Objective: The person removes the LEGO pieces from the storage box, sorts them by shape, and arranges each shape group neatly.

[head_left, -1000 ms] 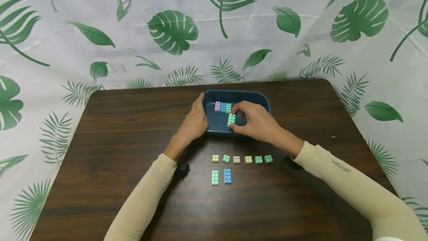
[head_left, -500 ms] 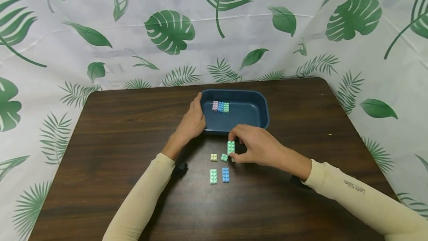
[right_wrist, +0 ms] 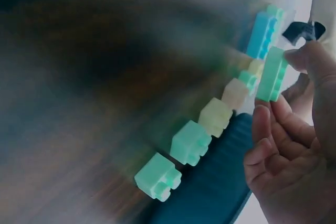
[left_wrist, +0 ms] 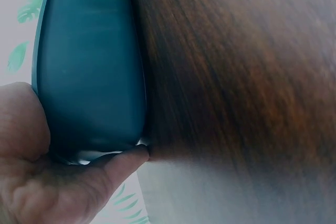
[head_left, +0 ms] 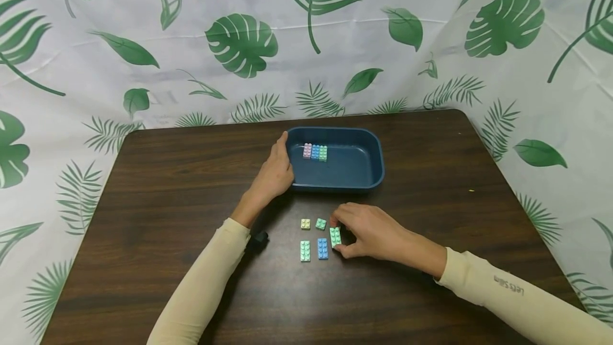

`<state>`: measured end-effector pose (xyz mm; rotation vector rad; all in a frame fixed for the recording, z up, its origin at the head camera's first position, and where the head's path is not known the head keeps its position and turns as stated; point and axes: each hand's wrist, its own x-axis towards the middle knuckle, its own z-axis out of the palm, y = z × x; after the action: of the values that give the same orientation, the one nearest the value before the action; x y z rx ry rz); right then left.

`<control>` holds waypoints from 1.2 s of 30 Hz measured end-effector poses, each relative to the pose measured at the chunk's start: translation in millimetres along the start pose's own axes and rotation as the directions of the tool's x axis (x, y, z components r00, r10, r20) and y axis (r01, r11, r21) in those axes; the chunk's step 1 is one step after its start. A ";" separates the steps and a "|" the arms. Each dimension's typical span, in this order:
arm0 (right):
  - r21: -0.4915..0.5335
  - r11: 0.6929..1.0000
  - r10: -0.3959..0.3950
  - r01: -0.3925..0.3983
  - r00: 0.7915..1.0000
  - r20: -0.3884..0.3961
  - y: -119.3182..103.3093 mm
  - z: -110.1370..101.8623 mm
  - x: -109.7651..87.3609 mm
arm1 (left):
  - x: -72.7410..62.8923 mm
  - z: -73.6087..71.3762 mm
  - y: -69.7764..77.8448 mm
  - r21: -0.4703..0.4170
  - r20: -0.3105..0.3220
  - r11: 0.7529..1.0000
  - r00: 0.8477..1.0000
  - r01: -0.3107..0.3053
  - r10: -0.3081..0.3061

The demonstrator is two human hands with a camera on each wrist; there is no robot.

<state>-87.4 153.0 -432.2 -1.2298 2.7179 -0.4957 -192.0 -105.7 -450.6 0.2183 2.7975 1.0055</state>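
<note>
My right hand [head_left: 375, 230] pinches a light green eight-stud building brick [head_left: 335, 237] between thumb and fingers, over the table in front of the tray. Left of it lie a blue brick [head_left: 323, 248] and another long green brick [head_left: 305, 251]. My left hand [head_left: 275, 174] rests along the left end of a dark blue tray [head_left: 354, 169], fingers straight against its wall. In the left wrist view, the thumb lies low along that end. Inside the tray, a pink brick [head_left: 307, 150], a blue brick [head_left: 315, 152] and a green brick [head_left: 323, 153] stand side by side.
A row of small square bricks runs before the tray, starting with a yellow brick [head_left: 305, 224] and a green brick [head_left: 321, 223]. My right hand hides the others from the head view. The right wrist view shows them, including a yellow brick [right_wrist: 215, 116] and a green brick [right_wrist: 157, 177].
My right hand has carried the green brick out from over the tray, toward me and down beside the blue brick. The left hand has stayed at the tray's end.
</note>
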 end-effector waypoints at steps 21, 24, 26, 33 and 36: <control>-0.127 0.990 -0.060 0.056 0.998 -0.026 -1.6 17.0 -17.4 | 0.0 1.2 0.8 -0.016 0.006 1.000 1.000 0.006 -0.006; -0.145 0.987 -0.078 0.072 0.996 -0.037 -0.9 17.8 -18.7 | -0.4 1.2 0.2 -0.021 0.002 1.000 1.000 0.003 -0.003; -0.157 0.984 -0.088 0.080 0.995 -0.048 -0.5 18.0 -19.4 | -0.2 1.2 -0.2 -0.020 -0.003 1.000 1.000 0.000 0.000; -0.173 0.981 -0.095 0.085 0.994 -0.050 -2.2 13.9 -21.2 | 0.5 1.7 0.2 -0.013 0.007 1.000 1.000 0.003 -0.003; -0.174 0.981 -0.098 0.088 0.994 -0.048 -3.4 8.3 -19.8 | 0.2 0.8 0.2 -0.005 0.002 1.000 1.000 0.003 -0.003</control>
<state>-69.8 163.6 -439.4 -1.4101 2.8108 -0.3141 -192.0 -105.1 -451.1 0.2137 2.7922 1.0111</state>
